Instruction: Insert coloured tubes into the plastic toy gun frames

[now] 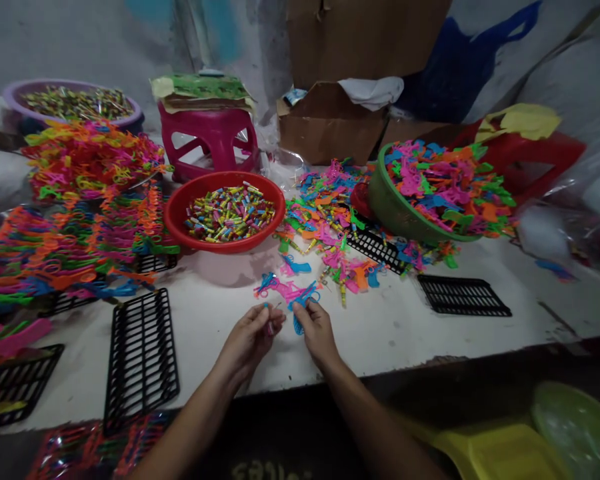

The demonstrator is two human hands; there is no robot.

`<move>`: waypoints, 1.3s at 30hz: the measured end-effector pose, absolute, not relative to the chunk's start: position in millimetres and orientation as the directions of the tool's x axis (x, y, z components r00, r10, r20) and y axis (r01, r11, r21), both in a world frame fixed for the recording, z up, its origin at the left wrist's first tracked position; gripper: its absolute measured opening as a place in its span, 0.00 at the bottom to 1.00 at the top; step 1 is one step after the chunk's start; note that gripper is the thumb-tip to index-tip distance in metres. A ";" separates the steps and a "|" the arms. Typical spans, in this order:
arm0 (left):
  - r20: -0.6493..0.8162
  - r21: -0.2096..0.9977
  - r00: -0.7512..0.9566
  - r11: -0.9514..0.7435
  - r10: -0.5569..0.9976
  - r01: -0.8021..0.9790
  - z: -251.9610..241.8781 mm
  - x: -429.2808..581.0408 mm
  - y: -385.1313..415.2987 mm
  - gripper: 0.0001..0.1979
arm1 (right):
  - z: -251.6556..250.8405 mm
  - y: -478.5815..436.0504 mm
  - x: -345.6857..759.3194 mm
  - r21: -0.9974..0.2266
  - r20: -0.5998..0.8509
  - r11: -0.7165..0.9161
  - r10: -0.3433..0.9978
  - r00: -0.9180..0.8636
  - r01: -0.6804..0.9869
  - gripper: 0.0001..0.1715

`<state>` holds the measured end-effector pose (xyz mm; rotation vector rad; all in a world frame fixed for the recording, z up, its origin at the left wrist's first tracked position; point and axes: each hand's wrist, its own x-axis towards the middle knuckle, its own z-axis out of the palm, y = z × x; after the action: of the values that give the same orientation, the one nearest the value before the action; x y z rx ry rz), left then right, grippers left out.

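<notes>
My right hand [320, 333] pinches a blue plastic toy gun [298, 325] above the white table, close to its front edge. My left hand [253, 333] is beside it with thumb and fingers pressed together. A thin small piece shows at those fingertips, too small to name. Just beyond both hands lie a pink toy gun [286, 289] and another blue toy gun [298, 265]. Farther back, a red basin [225, 245] holds many small printed tubes [230, 213]. A loose heap of coloured toy guns [330, 200] spreads to its right.
A green basin [395, 207] heaped with toy guns stands at the right. Black plastic racks [143, 353] lie at both sides; filled rows [55, 247] cover the left. A pink stool [210, 137], a cardboard box [330, 130] and a purple basin [70, 85] are behind.
</notes>
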<state>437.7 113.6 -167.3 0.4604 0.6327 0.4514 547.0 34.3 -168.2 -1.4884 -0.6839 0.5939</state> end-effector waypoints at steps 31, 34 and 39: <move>-0.252 0.919 0.655 0.388 0.712 -0.069 -162.0 438.5 90.1 0.18 | -178.9 20.0 534.4 -0.975 0.133 -0.037 0.691 0.710 0.219 0.18; -0.244 0.928 0.633 0.367 0.734 -0.068 -161.7 439.6 89.6 0.17 | -180.0 19.6 534.6 -0.978 0.129 -0.032 0.692 0.711 0.208 0.18; -0.245 0.938 0.615 0.344 0.749 -0.046 -161.8 440.4 89.7 0.18 | -181.2 20.2 534.8 -0.977 0.127 -0.039 0.690 0.712 0.212 0.18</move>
<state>440.4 89.7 -161.8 1.1091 0.7612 0.5863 534.8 20.2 -181.2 -1.6006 -0.7496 0.4509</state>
